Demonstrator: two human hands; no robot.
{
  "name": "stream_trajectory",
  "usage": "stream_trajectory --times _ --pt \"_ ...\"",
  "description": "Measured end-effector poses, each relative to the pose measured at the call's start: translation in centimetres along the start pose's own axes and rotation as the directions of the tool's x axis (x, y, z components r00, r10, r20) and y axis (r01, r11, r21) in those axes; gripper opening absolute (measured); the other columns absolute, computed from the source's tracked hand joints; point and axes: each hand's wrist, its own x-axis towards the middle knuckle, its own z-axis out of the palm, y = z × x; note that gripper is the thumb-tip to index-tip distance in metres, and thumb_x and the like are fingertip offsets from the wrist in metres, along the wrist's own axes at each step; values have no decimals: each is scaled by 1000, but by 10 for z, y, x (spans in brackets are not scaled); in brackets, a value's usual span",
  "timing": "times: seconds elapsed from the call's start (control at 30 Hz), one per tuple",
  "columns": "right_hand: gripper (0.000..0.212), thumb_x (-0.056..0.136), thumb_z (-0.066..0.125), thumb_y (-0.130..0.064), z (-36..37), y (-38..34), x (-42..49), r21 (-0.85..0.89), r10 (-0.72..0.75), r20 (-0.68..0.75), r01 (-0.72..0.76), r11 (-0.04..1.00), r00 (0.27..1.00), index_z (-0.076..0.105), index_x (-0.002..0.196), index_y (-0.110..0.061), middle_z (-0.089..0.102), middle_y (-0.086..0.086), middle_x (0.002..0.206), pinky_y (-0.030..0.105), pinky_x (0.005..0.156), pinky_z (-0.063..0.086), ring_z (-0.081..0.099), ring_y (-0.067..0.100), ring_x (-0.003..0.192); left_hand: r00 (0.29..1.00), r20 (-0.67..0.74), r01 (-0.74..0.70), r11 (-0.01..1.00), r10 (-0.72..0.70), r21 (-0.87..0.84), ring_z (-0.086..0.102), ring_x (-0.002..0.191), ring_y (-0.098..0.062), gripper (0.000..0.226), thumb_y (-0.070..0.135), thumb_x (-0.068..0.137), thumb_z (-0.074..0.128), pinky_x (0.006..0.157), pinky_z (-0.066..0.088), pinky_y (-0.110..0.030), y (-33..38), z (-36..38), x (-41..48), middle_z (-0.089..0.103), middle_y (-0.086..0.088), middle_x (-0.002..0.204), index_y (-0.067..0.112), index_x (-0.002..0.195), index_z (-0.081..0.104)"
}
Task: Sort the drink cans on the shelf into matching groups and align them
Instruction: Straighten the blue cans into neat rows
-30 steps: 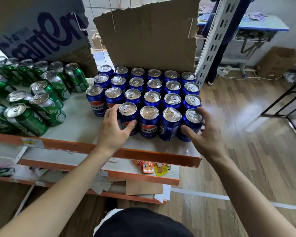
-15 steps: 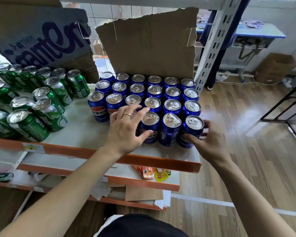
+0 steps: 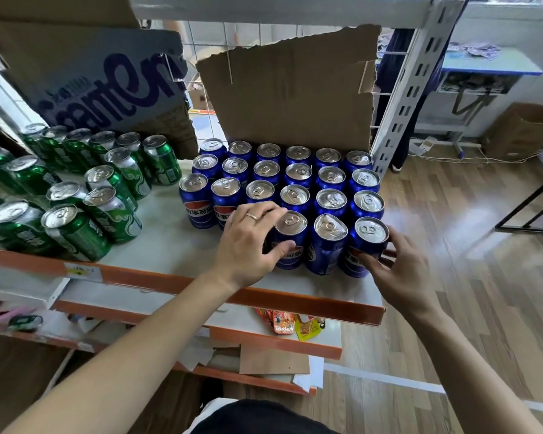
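Observation:
Blue cola cans (image 3: pixel 298 173) stand in tidy rows on the right of the white shelf (image 3: pixel 166 245). Green cans (image 3: pixel 113 195) are grouped on the left, less evenly lined up. My left hand (image 3: pixel 251 242) lies over the front-left blue can and hides it. Its fingers curve over the top, and the thumb reaches the neighbouring can (image 3: pixel 290 242). My right hand (image 3: pixel 398 267) grips the side of the front-right blue can (image 3: pixel 369 242), thumb in front and fingers behind. Between them stands a can with a dented rim (image 3: pixel 328 242).
Torn cardboard (image 3: pixel 289 98) stands behind the blue cans and a printed carton (image 3: pixel 101 83) behind the green ones. A grey upright post (image 3: pixel 405 89) marks the shelf's right end. Lower shelves hold snack packets (image 3: pixel 282 321) and paper. Wooden floor lies to the right.
My left hand has slid from the side of the front-left blue can up over its top. My right hand stays on the front-right can. The view has tilted up slightly.

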Motion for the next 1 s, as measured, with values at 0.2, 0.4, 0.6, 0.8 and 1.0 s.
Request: stream_trajectory --times 0.2,0.4,0.6,0.8,1.0 --pt "63 82 79 -12 2 -3 -2 10 22 5 -22 1000 1000 52 139 -13 57 10 122 30 87 51 60 21 101 802 -254 487 838 -541 -247 44 123 -27 38 29 91 59 107 37 -44 -63 -37 5 51 -11 129 9 123 55" --pt "62 82 79 -13 2 -3 -5 7 -6 -18 7 1000 1000 53 138 -15 63 8 123 31 88 54 63 20 103 684 52 710 647 -728 -279 38 138 -27 64 36 94 63 110 34 -41 -109 -45 9 40 -9 150 26 149 33" --pt "57 81 77 -2 3 -8 -6 18 -49 -25 50 999 998 57 133 -14 67 -1 115 1 81 45 65 17 101 727 61 667 683 -683 -298 52 124 -22 67 27 89 72 99 41 -33 -115 -40 10 53 -9 140 20 145 34" --pt "55 81 78 -7 1 -10 -6 86 -21 -13 22 996 1000 57 131 -17 65 -11 110 24 88 52 64 12 100 725 -66 627 696 -686 -351 54 112 -16 62 19 84 77 90 46 -25 -103 -43 0 59 -9 130 13 136 43" --pt "54 83 77 -8 4 -3 -6 82 -25 -10 26 996 1000 56 132 -19 66 -12 114 26 92 52 63 6 105 844 -75 476 806 -531 -351 59 107 -14 59 16 81 79 80 43 0 -75 -47 -46 61 1 117 11 131 49"
